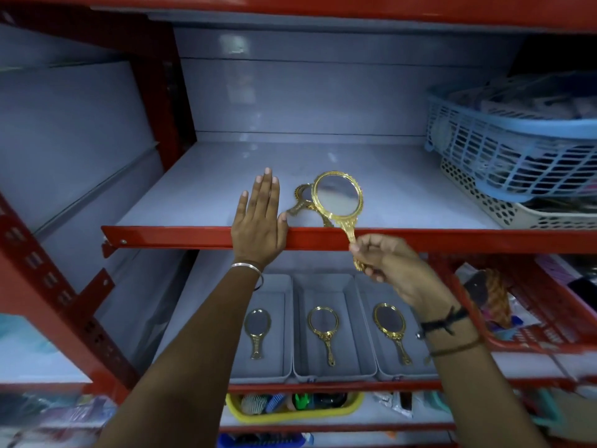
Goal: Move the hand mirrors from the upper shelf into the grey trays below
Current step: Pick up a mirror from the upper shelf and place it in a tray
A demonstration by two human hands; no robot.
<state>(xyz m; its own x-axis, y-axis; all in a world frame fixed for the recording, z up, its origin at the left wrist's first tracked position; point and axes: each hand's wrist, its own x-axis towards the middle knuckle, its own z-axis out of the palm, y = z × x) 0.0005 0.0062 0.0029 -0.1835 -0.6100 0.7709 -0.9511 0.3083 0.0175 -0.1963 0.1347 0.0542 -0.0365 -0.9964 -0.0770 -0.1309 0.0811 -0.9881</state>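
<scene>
- Three grey plastic trays (324,282) sit side by side on the lower shelf, each with one gold mirror inside.
- Right hand (386,265) clenches the handle of an ornate gold-framed oval hand mirror (338,197), raised at the upper shelf's red metal edge (452,240).
- Left hand (258,221) lies flat and released on that edge, beside more gold mirrors (302,202) on the shelf.

both forearms bare, no sleeves in view. left hand (258,221): bare, no rings seen, nails short. thin silver-coloured bangle (247,266) round the left wrist, plain band. right hand (387,266): bare. right wrist has a black cord band (444,321) w/ a knot and loose ends, plus a thin brown thread band (457,347) just below it toward the elbow.
</scene>
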